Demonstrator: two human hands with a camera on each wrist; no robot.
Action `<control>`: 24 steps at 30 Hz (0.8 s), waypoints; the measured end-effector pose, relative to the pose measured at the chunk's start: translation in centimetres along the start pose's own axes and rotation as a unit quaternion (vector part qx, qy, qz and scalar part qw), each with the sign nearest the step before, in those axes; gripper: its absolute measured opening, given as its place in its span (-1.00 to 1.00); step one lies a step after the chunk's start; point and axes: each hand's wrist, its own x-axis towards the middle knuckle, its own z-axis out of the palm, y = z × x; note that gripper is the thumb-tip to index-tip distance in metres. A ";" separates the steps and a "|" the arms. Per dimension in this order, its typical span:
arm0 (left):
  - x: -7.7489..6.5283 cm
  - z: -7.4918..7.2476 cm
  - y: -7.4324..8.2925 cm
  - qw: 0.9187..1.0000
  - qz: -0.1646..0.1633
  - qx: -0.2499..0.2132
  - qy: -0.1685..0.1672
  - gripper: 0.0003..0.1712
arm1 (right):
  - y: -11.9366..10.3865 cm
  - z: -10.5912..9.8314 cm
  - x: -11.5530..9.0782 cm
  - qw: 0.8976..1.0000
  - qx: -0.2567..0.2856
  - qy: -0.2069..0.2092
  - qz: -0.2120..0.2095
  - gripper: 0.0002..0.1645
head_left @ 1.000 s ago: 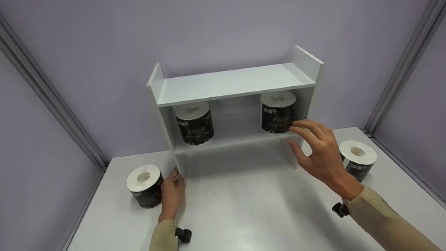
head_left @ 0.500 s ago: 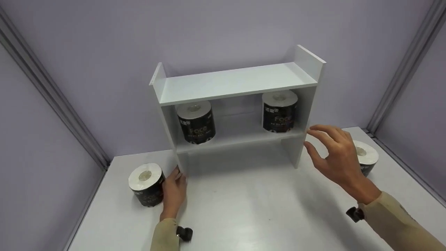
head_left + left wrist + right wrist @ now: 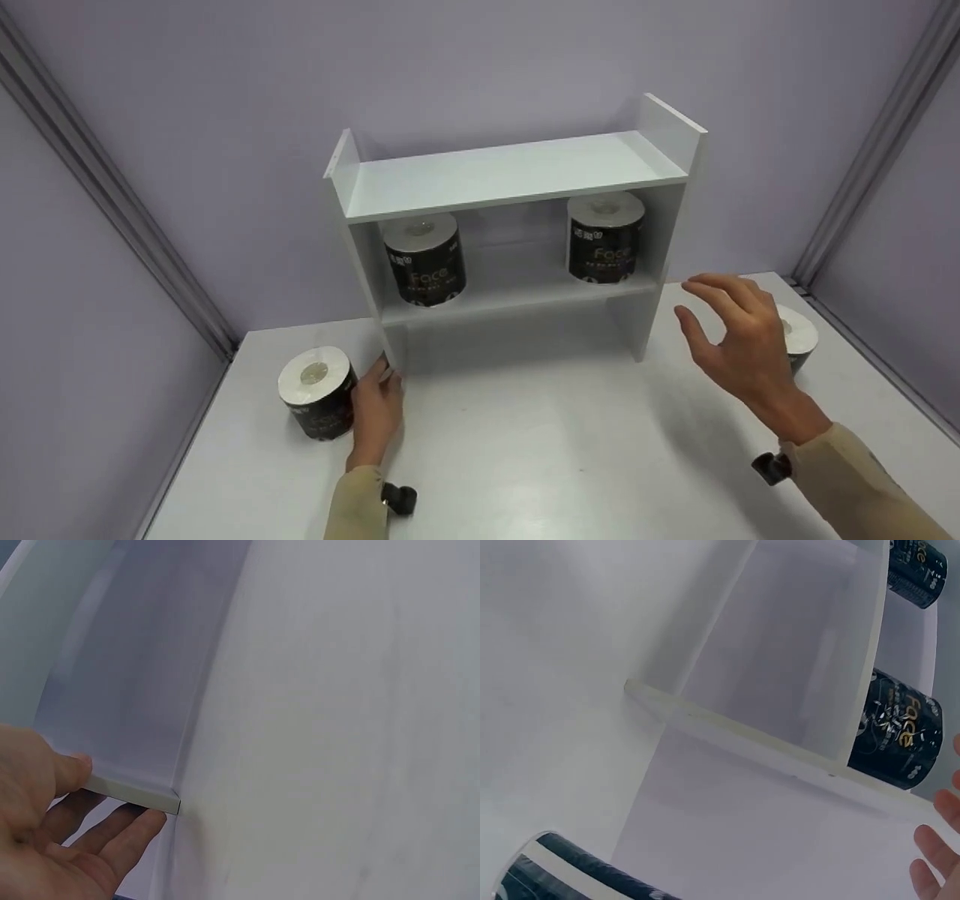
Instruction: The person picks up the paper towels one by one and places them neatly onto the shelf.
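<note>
A white two-tier shelf [image 3: 517, 169] stands against the back wall. My left hand [image 3: 376, 416] grips the lower end of its left side panel; in the left wrist view, the thumb and fingers sit on either side of the panel edge [image 3: 139, 795]. Inside the shelf are two black-wrapped toilet paper rolls, a left one [image 3: 426, 274] and a right one [image 3: 606, 247]. Held in the air to the right of the shelf, my right hand [image 3: 739, 341] has parted, relaxed fingers and holds nothing. It partly hides another roll [image 3: 799, 334] on the table behind it.
One more toilet paper roll [image 3: 319, 390] stands on the white table [image 3: 510, 450], close beside the left hand. Pale walls with metal corner posts [image 3: 135, 202] enclose the table at the back and sides.
My right hand has moved from in front of the right roll in the shelf out to the right, covering more of the roll on the table. The left hand keeps its grip.
</note>
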 end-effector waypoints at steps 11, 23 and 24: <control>0.1 -0.1 -0.1 1.000 0.006 -0.008 0.007 -0.47 | 2.6 -0.9 -1.9 0.994 -0.006 0.061 0.092 -0.63; 0.1 -0.1 0.0 1.000 0.021 0.001 0.006 -0.49 | 3.7 -1.3 -2.9 0.986 0.003 0.094 0.138 -0.64; 0.1 -0.1 0.0 1.000 0.022 0.002 0.007 -0.49 | 3.9 -1.3 -3.0 0.985 0.003 0.096 0.140 -0.64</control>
